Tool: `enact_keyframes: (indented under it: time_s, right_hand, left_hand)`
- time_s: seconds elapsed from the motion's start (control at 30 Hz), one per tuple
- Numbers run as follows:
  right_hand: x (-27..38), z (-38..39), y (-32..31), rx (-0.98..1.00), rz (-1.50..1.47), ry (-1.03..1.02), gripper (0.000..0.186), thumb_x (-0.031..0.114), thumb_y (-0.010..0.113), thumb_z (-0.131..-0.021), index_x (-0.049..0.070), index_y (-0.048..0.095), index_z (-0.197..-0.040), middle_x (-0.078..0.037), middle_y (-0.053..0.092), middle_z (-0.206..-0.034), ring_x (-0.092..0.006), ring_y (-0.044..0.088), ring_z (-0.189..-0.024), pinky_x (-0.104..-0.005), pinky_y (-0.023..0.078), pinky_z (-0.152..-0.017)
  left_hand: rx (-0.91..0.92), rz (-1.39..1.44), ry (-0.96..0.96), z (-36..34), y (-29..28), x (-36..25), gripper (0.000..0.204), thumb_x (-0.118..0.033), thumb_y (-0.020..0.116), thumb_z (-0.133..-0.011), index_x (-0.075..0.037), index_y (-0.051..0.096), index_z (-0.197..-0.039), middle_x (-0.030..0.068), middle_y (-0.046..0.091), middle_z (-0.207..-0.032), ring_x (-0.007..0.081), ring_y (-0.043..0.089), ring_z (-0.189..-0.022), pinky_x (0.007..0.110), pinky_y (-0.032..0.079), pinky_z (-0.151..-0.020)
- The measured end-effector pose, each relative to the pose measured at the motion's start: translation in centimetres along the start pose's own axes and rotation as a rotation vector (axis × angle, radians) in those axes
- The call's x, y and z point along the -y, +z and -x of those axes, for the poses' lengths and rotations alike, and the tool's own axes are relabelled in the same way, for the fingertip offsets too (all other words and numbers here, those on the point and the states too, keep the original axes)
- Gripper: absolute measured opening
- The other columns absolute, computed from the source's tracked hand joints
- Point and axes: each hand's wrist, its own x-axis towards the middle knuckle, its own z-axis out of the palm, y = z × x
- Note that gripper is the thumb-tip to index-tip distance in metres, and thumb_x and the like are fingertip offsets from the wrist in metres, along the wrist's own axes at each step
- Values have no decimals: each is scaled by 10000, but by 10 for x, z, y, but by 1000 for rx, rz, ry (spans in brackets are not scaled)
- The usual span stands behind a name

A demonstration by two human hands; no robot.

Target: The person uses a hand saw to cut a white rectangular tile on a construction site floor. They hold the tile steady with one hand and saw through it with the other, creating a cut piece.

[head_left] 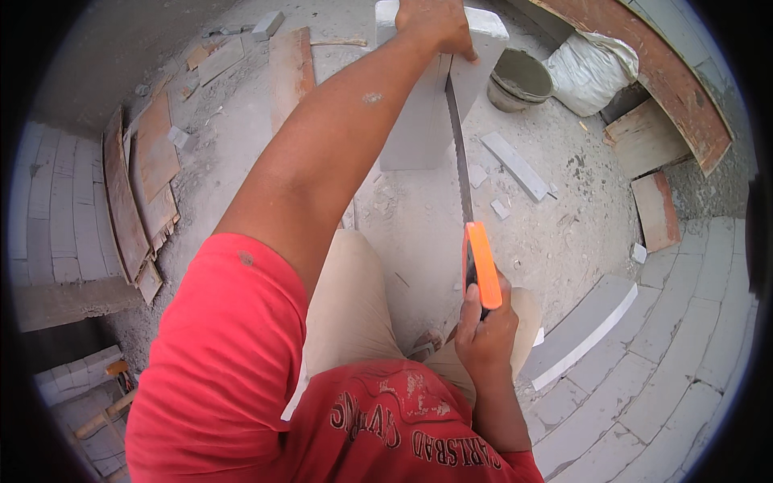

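Observation:
A light grey aerated concrete block [415, 121] stands upright in front of me, with a white, rough top. My left hand [436, 26] grips its top edge, fingers bent over the near side; part of the hand is cut off by the upper rim of the view. In my right hand [485, 330] is a handsaw [483, 262], held by its orange and black handle. The toothed blade runs away from me and sits in a cut on the block's right part, below my left hand.
Right of the block stand a bucket [519, 80] and a white sack [594, 72]. A thin block offcut [515, 165] and crumbs lie on the dusty floor. Boards [153, 149] lean at the left. A grey slab [580, 326] lies by the block wall [668, 370] at lower right.

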Motion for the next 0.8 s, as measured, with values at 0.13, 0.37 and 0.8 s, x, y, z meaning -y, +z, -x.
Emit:
enact_keyframes:
  time_s: [0.13, 0.37, 0.8]
  right_hand:
    - [14, -13, -6, -6, -125, 95, 320, 174, 553, -1086, -86, 573, -1272, -233, 718, -863, -426, 713, -702, -436, 568, -661]
    - [14, -98, 12, 144, 64, 248, 363, 226, 605, -1070, -92, 554, -1237, -314, 713, -890, -507, 712, -841, -535, 568, -700]
    - [-7, -95, 36, 61, 30, 145, 349, 229, 590, -1077, -73, 552, -1248, -298, 714, -876, -504, 716, -857, -540, 571, -722]
  left_hand:
    - [-115, -156, 6, 6, 21, 1, 987, -653, 922, -656, -104, 627, -1421, 89, 666, -1414, 311, 560, -1383, 548, 434, -1061]
    - [-119, -109, 36, 18, 24, -14, 988, -637, 927, -648, -95, 619, -1415, 93, 651, -1433, 310, 526, -1417, 547, 401, -1115]
    - [-96, -133, 25, 28, 14, -24, 1042, -631, 939, -634, -101, 573, -1454, 82, 637, -1443, 304, 533, -1398, 529, 396, -1107]
